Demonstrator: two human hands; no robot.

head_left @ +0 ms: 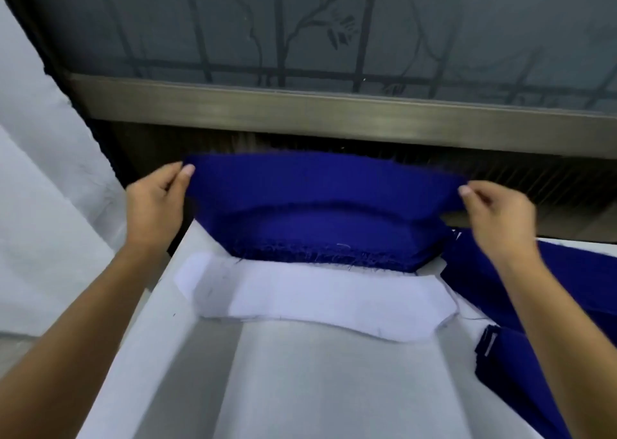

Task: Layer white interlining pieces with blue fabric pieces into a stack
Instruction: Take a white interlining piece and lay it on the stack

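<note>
Big white-covered table [300,388] fills the lower view, and its near half is open ground for both arms. Behind it sits a frosted window [300,21] over a metal ledge [334,111]. White cloth [50,204] hangs off to the left.

On the right side of the table lies a heap of loose blue fabric [534,305], a fair amount of it, so I'd say plenty of layering is left.

At the far edge sits the stack [327,238], blue on top with frayed threads along its near side. It looks several layers thick, so this job seems well under way, though I can't make out white layers between the blue from here.

Up in the air above it is a curved blue fabric piece [320,184], stretched end to end and sagging slightly in the middle.

In front of the stack, touching its near edge, a white interlining piece [317,301] lies flat on the table, not yet stacked.

Left hand [157,201] pinches the piece's left tip between thumb and forefinger, other fingers curled. Right hand [497,214] pinches the right tip the same way.

Watch the edges: the stack sits right at the table's far-left corner, a dark gap just behind it, and the loose blue crowds the right. Free room is toward the person.
</note>
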